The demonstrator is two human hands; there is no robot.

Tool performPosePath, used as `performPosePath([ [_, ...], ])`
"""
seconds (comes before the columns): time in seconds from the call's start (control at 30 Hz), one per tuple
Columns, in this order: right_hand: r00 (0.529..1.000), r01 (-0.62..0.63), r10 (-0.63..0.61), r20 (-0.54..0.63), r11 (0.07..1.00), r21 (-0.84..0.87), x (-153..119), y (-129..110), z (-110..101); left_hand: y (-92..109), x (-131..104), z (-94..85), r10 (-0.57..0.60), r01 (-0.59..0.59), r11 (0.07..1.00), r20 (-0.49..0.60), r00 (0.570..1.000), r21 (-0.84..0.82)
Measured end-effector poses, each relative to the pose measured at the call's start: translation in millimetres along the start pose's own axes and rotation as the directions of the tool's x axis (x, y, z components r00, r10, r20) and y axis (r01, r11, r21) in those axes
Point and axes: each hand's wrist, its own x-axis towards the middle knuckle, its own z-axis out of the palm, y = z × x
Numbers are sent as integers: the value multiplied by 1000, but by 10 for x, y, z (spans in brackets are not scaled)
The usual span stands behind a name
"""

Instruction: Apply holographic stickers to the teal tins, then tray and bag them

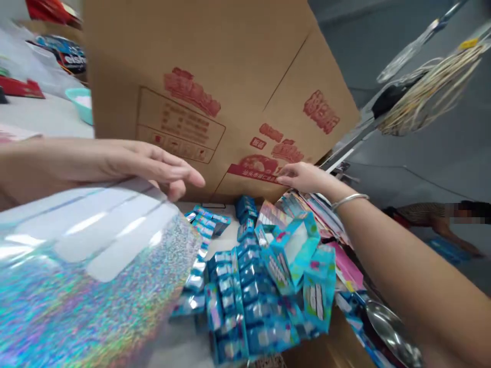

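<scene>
My left hand [153, 163] reaches in from the left, fingers loosely bent, at the top edge of a shiny holographic sheet [126, 286] with white bars; whether the thumb grips it is hidden. With a silver bangle on its wrist, my right hand [299, 176] is in front of the big cardboard box [230, 61], its fingers curled and close together; nothing can be made out between them. Below the hands lie rows of small blue packets [253, 291]. Opened blue cartons with clear windows [299, 245] rest on the packets' right side.
A turquoise bowl [81, 105] and plastic bags stand at the back left. Pink printed packaging [347, 266] and a round metal dish [393, 327] lie on the right. Bundled cords [429, 92] hang from a rail. Another person's arm [448, 230] shows at far right.
</scene>
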Motion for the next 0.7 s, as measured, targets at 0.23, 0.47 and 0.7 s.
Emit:
performPosePath([
  [0.23,930,1,-3,369,1000,7,1039,613,902,-235,2207,114,-112,156,988,632,767,-15],
  [0.47,858,130,-82,507,990,-61,1230,500,1739,-534,2460,612,-125,345,914,659,742,-215],
  [0.7,803,234,-104,586,961,-150,1539,585,2294,-919,2642,716,-122,397,747,476,871,-534],
])
